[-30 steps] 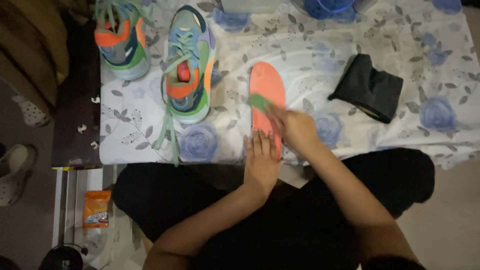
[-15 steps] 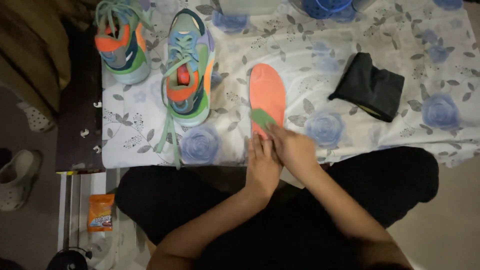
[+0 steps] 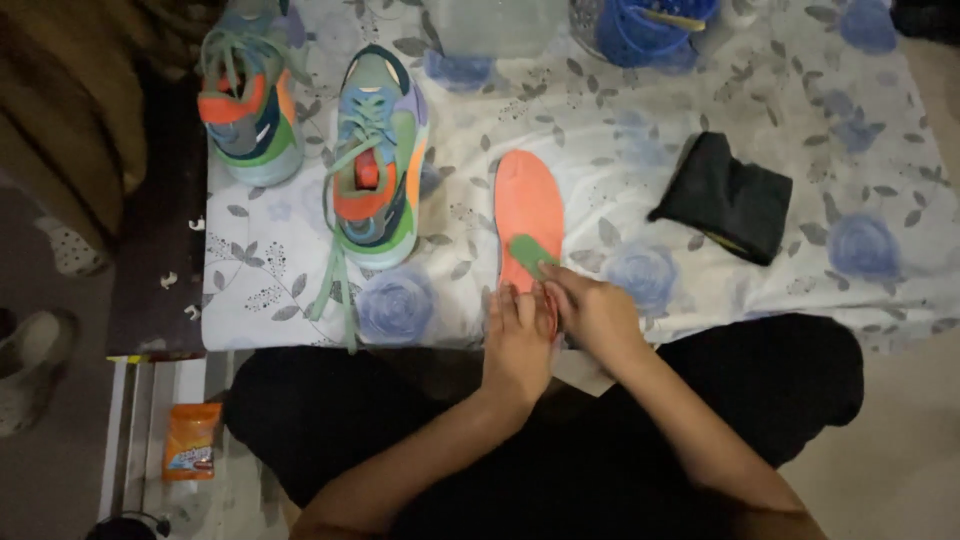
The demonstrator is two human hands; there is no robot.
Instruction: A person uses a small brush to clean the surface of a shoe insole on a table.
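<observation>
The orange insole [image 3: 527, 215] lies flat on the counter [image 3: 700, 290], on the flowered cloth [image 3: 640, 150], with its toe end pointing away from the person and its heel end at the near edge. This way both hands reach it without stretching.

The left hand [image 3: 517, 340] lies flat with fingers stretched out over the heel end. It presses the insole down, it seems, so that the insole does not slide; the hand is not closed around anything. The right hand [image 3: 592, 312] sits just beside it, fingers bent, and pinches a small green piece [image 3: 530, 252] that rests on the lower middle of the insole. I cannot tell if this piece is a cloth, a sponge or a part of the insole.

Two shoes stand to the left, both with toes toward the person and the openings up, so the inside is easy to reach. One shoe [image 3: 372, 160] is near the insole, with its green laces hanging loose over the cloth edge; the other shoe [image 3: 248, 95] is further left.

Counted: one insole, two shoes, one folded black cloth [image 3: 725, 197] to the right, well apart from the hands. At the far edge there is one blue basket [image 3: 645, 25] and one clear box [image 3: 495, 25], both cut by the frame. On the floor at left lies one orange packet [image 3: 190, 442] and one slipper [image 3: 35, 360].
</observation>
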